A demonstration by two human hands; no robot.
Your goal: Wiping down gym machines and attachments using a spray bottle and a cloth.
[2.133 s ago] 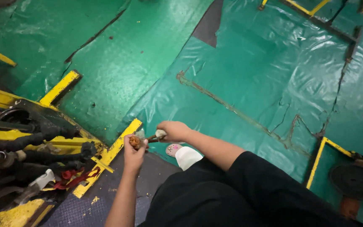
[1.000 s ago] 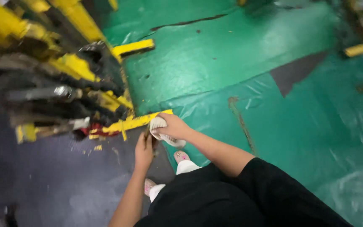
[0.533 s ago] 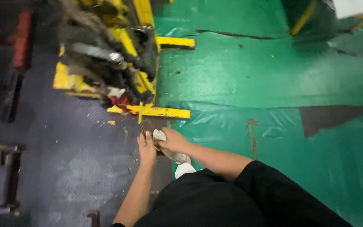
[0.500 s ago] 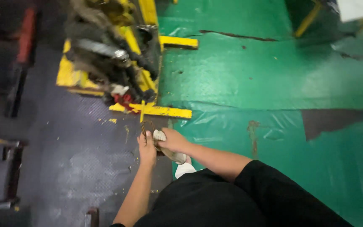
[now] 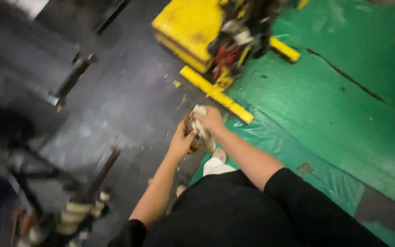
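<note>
Brown part (image 5: pixel 191 130) in left hand (image 5: pixel 180 142) grip; right hand (image 5: pixel 211 120) closed on white rag (image 5: pixel 200 122), pressed against part.

View swung left; yellow rack (image 5: pixel 193 27) now top centre; hands shifted slightly up-right in frame.

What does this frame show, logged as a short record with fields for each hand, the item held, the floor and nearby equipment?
View: head camera looking down, picture motion-blurred
Left hand: gripping a small brownish part from below
Right hand: pressing a pale cloth against that part
Part detail: too blurred to identify
Floor: dark grey floor on the left, green sheeting on the right
Nearby: yellow frame loaded with dark parts, ahead of the hands
Clothing: black sleeves, white trouser leg
</note>
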